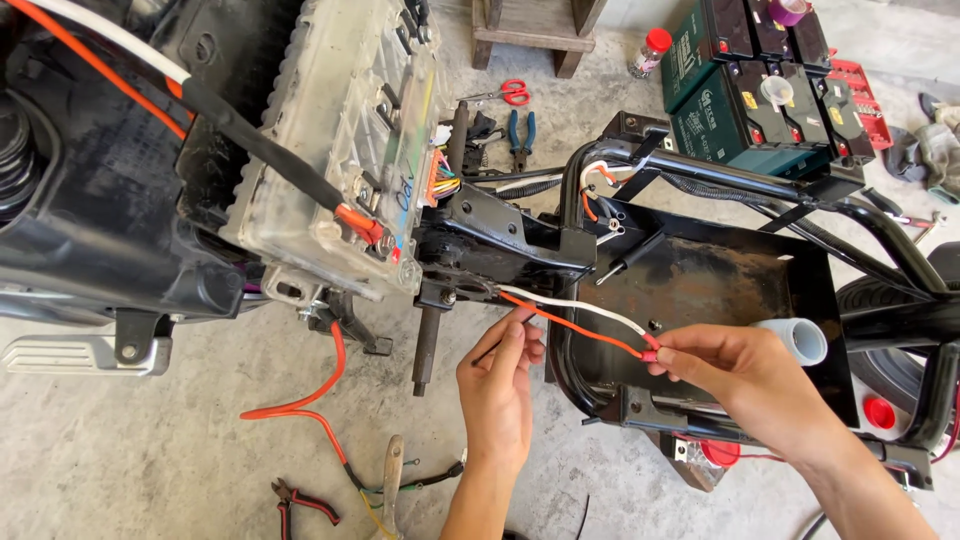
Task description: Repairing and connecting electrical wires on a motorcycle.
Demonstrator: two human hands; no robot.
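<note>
We pinched the orange wire (585, 330) in our left hand (497, 385), our right hand (728, 372) gripped its red connector (650, 353), white wire (580, 306) just above our fingertips.

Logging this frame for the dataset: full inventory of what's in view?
Wires: 2, orange and white, running from frame to both hands
Controller box: 1, clear and grimy, upper left
Metal frame: 1, black, centre right
Batteries: pack, dark green, black tops, top right
Scissors: 1, red handles, floor, top centre
Pliers: 1, blue handles, below scissors
Pliers: 1, red handles, floor, bottom left
Tape roll: 1, white, behind right hand
Bottle: 1, red cap, top
Left hand: pinching wires
Right hand: holding red wire end
</note>
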